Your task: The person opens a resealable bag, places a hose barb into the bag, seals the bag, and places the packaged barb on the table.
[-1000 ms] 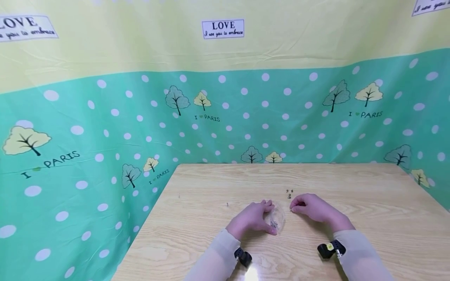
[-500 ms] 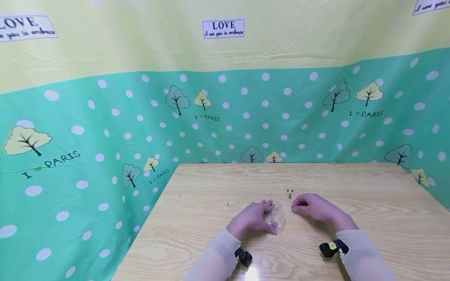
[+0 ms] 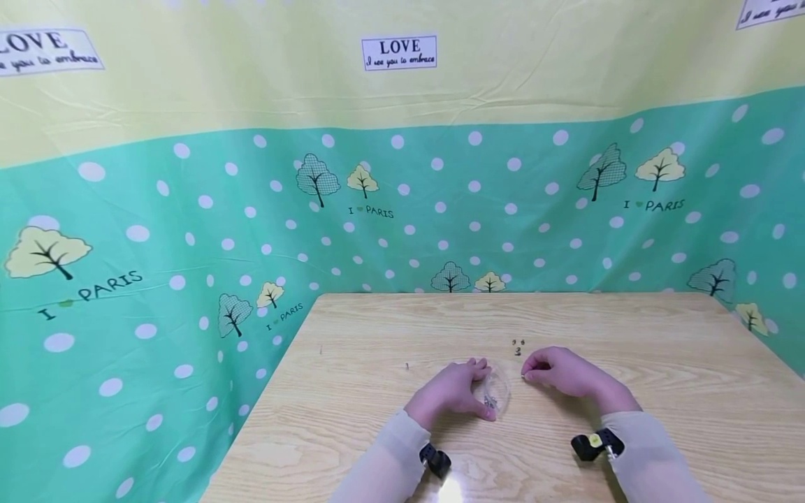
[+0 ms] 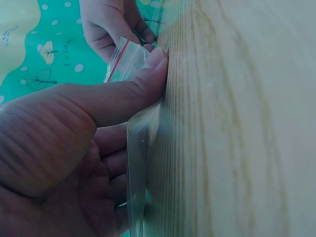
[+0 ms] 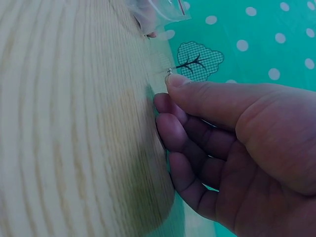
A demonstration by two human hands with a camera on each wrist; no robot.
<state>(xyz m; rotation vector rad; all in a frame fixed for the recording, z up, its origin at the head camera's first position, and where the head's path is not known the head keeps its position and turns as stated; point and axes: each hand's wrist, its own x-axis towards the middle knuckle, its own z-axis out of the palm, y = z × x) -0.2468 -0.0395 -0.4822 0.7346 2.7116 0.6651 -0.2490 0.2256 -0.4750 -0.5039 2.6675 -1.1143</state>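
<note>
My left hand [image 3: 453, 390] holds a clear zip bag [image 3: 499, 383] against the table. Several small metal pieces [image 3: 490, 402] lie inside that bag. The left wrist view shows the thumb pressing on the bag, whose red-striped seal [image 4: 118, 61] points toward the other hand. To the right of the bag, my right hand [image 3: 562, 374] pinches a tiny silver metal piece [image 5: 170, 71] between thumb and forefinger, close to the tabletop. Its exact kind is too small to tell. Just beyond the right fingers sits a group of small dark pieces [image 3: 518, 351].
One tiny piece [image 3: 407, 366] lies left of the bag, and a thin one [image 3: 321, 351] farther left. The wooden table [image 3: 377, 321] ends at a green dotted curtain [image 3: 390, 230] at the back. Both wrists wear a black camera [image 3: 435, 460].
My right hand has shifted very slightly to the right, still pinching the small metal piece. The left hand and the bag stay where they were.
</note>
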